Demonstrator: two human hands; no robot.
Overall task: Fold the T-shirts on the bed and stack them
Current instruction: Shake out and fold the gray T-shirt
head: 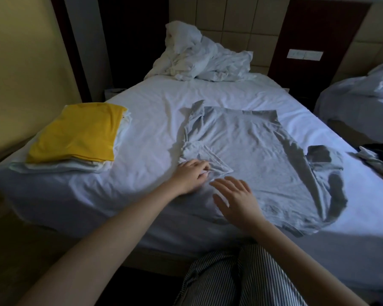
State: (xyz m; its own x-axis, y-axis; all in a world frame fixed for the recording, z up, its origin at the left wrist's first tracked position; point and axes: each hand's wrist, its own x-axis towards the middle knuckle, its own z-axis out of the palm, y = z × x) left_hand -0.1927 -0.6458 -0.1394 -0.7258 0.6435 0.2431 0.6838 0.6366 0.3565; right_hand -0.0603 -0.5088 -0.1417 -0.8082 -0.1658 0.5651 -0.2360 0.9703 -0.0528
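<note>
A light grey T-shirt lies spread flat on the white bed, neck toward the right. One sleeve is folded in over the body at the left. My left hand rests on that folded sleeve, its fingers curled and pinching the cloth at the sleeve's edge. My right hand hovers just over the shirt's near left edge, fingers spread and straight, holding nothing. To the left sits a stack of folded shirts, a yellow one on top of white ones.
A crumpled white duvet is heaped at the head of the bed. Dark clothing lies at the bed's right edge. A second bed stands to the right. A yellow wall runs along the left.
</note>
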